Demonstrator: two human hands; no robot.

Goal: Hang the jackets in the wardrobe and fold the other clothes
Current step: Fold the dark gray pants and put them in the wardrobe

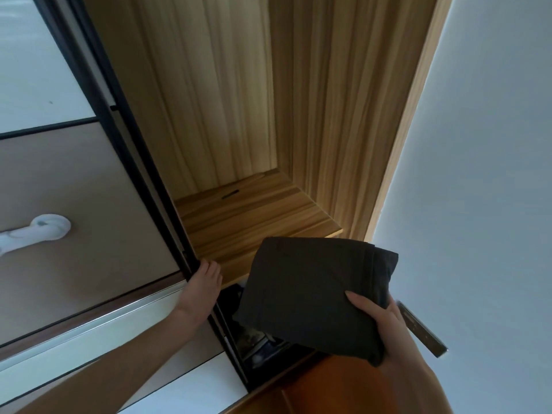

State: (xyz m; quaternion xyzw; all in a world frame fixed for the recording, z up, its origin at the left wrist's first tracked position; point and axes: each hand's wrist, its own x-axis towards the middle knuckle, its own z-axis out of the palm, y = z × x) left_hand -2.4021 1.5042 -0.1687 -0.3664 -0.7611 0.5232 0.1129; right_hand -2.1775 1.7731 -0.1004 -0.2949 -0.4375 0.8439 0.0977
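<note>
A: What are the hands doing?

B: The right hand (377,319) grips a folded dark garment (313,294) by its near corner — thumb laid flat on top, the other fingers hidden beneath the cloth. The left hand (203,286) rests on the dark edge of the sliding door (89,204), fingers straight and close together, their tips bent just over the frame.

A: And the garment itself?

B: Charcoal, folded into a thick, neat rectangle with a doubled hem along the far side. It is held in the air in front of the open wardrobe (343,115), just below and in front of the wooden shelf (254,210), not touching it.

A: Anything under it?

B: Dark clothes (254,339) lie in the compartment below — too dim to tell apart.
</note>
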